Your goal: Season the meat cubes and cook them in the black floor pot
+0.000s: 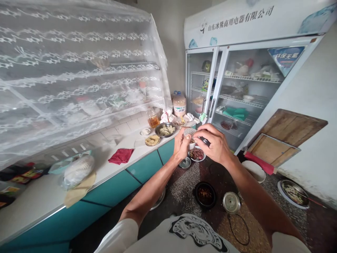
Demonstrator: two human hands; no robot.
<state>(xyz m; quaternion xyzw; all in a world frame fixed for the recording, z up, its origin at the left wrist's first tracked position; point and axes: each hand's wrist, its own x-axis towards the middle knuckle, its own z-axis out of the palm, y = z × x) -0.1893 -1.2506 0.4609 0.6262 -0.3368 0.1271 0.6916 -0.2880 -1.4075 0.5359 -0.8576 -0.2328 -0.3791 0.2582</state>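
My left hand (181,143) is closed around a small white container (190,133) with a patterned, label-like surface, held up in front of me. Thumb and fingers of my right hand (214,143) bend together against its right side; what they pinch, if anything, is hidden. Under those fingers shows a dark rounded thing (205,141), too covered to name. Just below both hands sits a plate of reddish-brown pieces (197,154), beside a metal lid (185,162).
A black pot (204,195) with dark food and a glass lid (231,202) are on the floor. The counter (139,140) holds a red cloth (120,156), a metal bowl of pale pieces (164,130) and an oil jug (153,119). A glass-door fridge (221,84) stands ahead.
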